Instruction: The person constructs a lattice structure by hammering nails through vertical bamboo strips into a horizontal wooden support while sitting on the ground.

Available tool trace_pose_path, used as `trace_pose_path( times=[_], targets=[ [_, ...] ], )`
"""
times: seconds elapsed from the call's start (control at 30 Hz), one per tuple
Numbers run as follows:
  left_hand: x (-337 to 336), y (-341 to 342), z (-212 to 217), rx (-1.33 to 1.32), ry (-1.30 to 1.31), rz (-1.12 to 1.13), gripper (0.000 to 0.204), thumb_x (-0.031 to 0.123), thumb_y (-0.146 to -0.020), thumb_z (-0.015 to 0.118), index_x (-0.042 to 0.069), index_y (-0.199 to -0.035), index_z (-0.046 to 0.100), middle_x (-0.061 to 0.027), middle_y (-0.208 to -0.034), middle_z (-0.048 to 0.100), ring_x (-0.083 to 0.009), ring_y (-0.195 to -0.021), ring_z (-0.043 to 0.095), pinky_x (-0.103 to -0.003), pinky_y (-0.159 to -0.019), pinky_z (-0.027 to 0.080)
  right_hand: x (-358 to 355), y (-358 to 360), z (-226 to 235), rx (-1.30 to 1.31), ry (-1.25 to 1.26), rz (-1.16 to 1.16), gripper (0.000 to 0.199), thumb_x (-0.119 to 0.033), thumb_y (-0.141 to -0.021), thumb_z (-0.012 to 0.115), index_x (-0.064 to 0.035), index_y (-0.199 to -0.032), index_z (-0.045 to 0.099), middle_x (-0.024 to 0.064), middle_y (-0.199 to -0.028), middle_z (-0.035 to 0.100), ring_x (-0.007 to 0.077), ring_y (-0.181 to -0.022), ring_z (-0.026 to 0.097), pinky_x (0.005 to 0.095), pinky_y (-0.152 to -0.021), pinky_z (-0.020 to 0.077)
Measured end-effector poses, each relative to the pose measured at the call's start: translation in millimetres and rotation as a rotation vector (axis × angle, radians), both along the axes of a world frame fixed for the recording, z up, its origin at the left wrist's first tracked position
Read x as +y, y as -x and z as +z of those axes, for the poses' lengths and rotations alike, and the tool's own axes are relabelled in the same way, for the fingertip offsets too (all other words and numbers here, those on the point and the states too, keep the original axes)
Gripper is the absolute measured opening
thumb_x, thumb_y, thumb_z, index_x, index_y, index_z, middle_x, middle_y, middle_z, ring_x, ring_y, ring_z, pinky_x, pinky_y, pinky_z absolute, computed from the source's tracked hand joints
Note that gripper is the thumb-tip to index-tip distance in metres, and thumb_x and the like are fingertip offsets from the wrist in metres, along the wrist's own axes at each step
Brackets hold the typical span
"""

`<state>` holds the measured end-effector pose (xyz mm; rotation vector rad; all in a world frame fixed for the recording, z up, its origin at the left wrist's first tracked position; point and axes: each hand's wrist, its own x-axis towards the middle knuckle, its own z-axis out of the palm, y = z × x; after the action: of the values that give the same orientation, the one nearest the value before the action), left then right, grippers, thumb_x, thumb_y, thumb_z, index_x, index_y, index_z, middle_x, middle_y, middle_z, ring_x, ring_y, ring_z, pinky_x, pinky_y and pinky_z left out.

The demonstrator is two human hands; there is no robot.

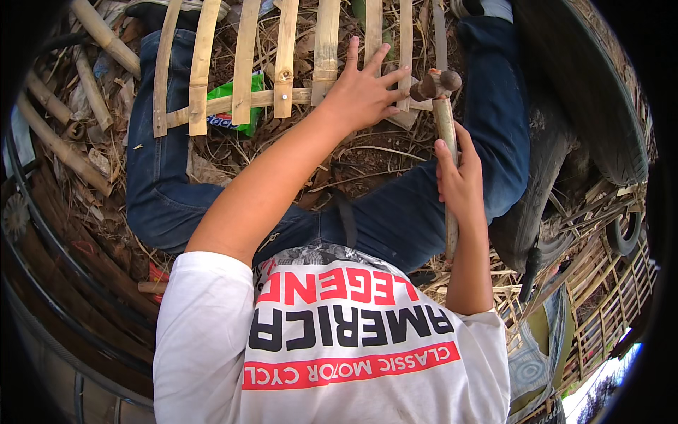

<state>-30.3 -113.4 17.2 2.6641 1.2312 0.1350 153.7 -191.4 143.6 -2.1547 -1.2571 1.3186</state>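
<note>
Split bamboo slats run side by side between my outstretched legs, over a bamboo cross strip. A nail head shows on one slat where it crosses the strip. My left hand lies with fingers spread over the slats at the right end and hides part of the strip there. In my right hand, fingers wrapped round its handle, is a hammer held nearly upright. The hammer's rusty head is beside my left fingertips, near the rightmost slats; whether it touches them I cannot tell.
A green wrapper lies beneath the left slats, among dry leaves and straw. Loose bamboo pieces are at the left, near dark curved tubing. Old tyres stand at the right, with a woven bamboo panel behind.
</note>
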Motion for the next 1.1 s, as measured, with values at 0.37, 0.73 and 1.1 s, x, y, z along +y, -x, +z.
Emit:
trace_pose_path(
  times=[0.37,0.73,1.1],
  targets=[
    [2,4,1,0.031,-0.056,-0.039,0.04,0.051,-0.092,0.058,0.035,-0.129,0.064,0.0073,-0.155,0.038,-0.0347,-0.148,0.023,-0.076,-0.111,0.015,4,4,6,0.059,0.013,-0.025,0.044,-0.026,-0.101,0.057,-0.0079,-0.14,0.049,-0.001,-0.064,0.05,0.0067,-0.046,0.046,0.0251,-0.039,0.0363],
    [-1,5,-2,-0.001,-0.11,-0.045,0.042,0.05,-0.092,0.059,0.038,-0.132,0.061,0.0073,-0.155,0.039,-0.0332,-0.146,0.031,-0.075,-0.111,0.017,0,7,14,0.135,-0.074,-0.08,0.043,-0.026,-0.104,0.051,-0.0069,-0.142,0.047,-0.0019,-0.063,0.048,0.0053,-0.046,0.043,0.0228,-0.039,0.035],
    [4,0,0,0.113,-0.088,-0.051,0.038,0.05,-0.095,0.055,0.037,-0.13,0.062,0.0086,-0.156,0.037,-0.0272,-0.146,0.032,-0.074,-0.113,0.015,5,4,3,0.053,0.027,0.063,0.046,-0.029,-0.105,0.049,-0.0082,-0.146,0.044,-0.0024,-0.064,0.047,0.0041,-0.046,0.042,0.0214,-0.039,0.0345]
  ],
)
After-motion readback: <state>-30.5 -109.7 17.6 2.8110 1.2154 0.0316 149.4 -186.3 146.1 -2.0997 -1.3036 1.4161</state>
